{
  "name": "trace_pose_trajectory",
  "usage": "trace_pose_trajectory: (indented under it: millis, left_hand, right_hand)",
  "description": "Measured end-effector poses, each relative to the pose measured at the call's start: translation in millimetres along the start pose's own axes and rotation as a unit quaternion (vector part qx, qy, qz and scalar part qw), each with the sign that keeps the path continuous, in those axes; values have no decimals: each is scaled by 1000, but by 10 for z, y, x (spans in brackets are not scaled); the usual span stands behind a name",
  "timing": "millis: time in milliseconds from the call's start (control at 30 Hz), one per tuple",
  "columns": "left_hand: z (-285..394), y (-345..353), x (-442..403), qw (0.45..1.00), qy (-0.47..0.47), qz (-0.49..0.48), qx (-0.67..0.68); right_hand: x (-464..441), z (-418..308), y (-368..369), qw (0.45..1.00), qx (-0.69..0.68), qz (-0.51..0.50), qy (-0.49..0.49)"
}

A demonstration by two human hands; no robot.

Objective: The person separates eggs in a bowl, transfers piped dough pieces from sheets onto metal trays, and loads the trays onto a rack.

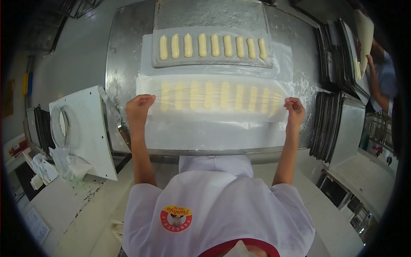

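My left hand (139, 107) pinches the left end of a translucent plastic sheet (171, 116), and my right hand (294, 109) grips its right end. Pulled into creases between them, the sheet covers a row of several pale dough sticks (208, 95), which show blurred through it. Just beyond, a metal baking tray (209, 16) carries a second row of several uncovered dough sticks (215, 45) along its near edge, on a pale liner. Under the covered row, more whitish sheeting (214, 136) lies on the metal table (128, 38).
Stacks of dark trays (332, 124) stand at the table's right. On the left are a knife (122, 128), a white board (87, 128), a round ring (59, 126) and a plastic bag (70, 165). Another person's arm (376, 81) holds a pale dough-like piece (364, 36) at far right.
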State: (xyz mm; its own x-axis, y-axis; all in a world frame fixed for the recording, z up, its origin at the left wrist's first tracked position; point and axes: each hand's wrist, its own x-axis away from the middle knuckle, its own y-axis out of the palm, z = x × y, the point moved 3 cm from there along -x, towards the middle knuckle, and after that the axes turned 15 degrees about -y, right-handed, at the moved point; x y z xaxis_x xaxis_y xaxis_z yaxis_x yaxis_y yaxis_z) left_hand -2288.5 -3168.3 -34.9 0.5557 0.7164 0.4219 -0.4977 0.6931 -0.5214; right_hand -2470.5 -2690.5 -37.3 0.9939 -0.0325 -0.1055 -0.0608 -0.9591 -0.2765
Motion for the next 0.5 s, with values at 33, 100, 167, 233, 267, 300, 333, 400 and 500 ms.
trace_pose_trajectory:
  millis: [33, 100, 167, 233, 267, 300, 333, 400, 500]
  left_hand:
    - [40, -45, 31, 1000, 0, -5, 21]
    - [57, -68, 38, 999, -1, -11, 42]
    - [52, -49, 6, 999, -12, -21, 40]
    - [-63, 44, -110, 999, -17, -25, 9]
    - [-109, 101, -161, 999, -24, -29, -22]
    - [-138, 137, -193, 999, -23, -28, -19]
    - [-162, 160, -211, 999, -20, -18, -17]
    - [-165, 182, -199, 1000, -21, -7, -16]
    - [-128, 198, -188, 999, -8, 7, -33]
  right_hand:
    - [-3, -83, -26, 1000, 0, 0, 0]
    - [-7, -181, -71, 1000, 6, 19, 0]
    - [-21, -100, -55, 1000, 15, 21, 2]
    - [-49, 199, 10, 998, 19, -35, 54]
    - [-41, 227, 76, 996, 46, -32, 65]
    - [-46, 243, 96, 996, 46, -32, 62]
    - [-44, 263, 101, 995, 68, -21, 63]
    - [-33, 361, 87, 994, 91, -10, 62]
    - [-37, 405, 83, 996, 73, -9, 44]
